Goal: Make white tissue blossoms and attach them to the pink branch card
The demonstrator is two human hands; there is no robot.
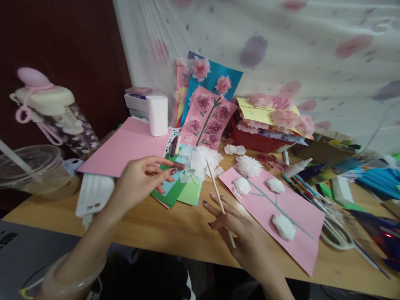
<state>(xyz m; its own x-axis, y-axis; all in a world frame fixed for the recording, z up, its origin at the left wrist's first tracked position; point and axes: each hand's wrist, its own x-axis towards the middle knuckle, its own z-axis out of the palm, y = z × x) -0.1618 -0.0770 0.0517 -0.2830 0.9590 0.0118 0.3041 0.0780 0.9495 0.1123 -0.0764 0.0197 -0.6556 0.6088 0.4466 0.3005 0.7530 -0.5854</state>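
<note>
My right hand (233,225) holds a thin wooden stick (219,201) that points up toward a heap of white tissue squares (201,159). My left hand (142,180) hovers over the table with its fingers stretched toward that heap and nothing in them. Just right of the stick lies a pink card (275,210) with a drawn grey branch and white tissue puffs (283,227) stuck on it. A fluffy white tissue flower (248,166) rests at the card's top edge.
Finished pink flower cards (208,116) lean against a curtain beside a red basket (254,141). A pink sheet (125,146), a white box (157,114), a bottle (53,112) and a plastic cup (34,171) stand left. Pens, a glue bottle (296,167) and scissors (336,233) lie right.
</note>
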